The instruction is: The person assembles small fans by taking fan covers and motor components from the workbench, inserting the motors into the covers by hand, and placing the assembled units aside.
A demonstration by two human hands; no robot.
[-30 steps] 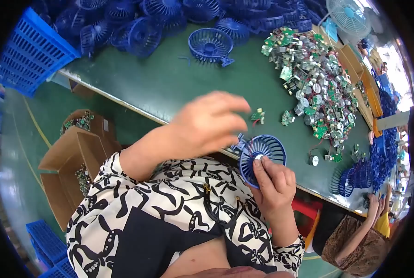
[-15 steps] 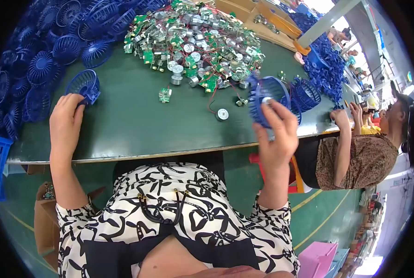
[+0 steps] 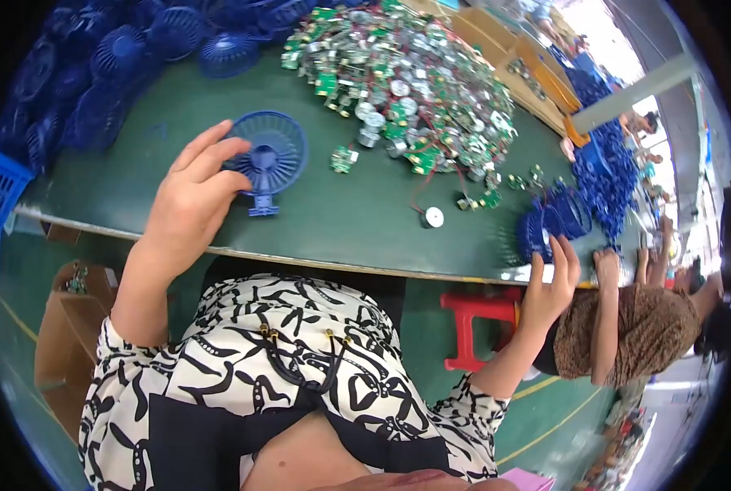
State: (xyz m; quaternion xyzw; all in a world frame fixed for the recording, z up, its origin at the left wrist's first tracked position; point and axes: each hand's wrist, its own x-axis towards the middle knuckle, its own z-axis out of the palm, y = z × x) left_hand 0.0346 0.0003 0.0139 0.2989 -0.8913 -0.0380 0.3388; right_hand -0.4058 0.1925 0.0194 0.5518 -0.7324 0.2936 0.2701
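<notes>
From the head camera, our left hand (image 3: 189, 196) is left of the heap of circuit boards and motors (image 3: 415, 90), fingers bent, thumb and fingertips at the rim of a blue housing (image 3: 266, 155); we cannot tell whether they pinch it. Right of the heap and nearer us, our right hand (image 3: 550, 286) has its fingers parted at a ribbed basket (image 3: 536, 233); contact is unclear. Between our hands, before the heap, lie a loose board (image 3: 343, 159) and a white-faced motor (image 3: 433, 217). Left of the heap, more housings (image 3: 120, 53) pile up. Ours is plastic, round, with radiating ribs and a hub.
</notes>
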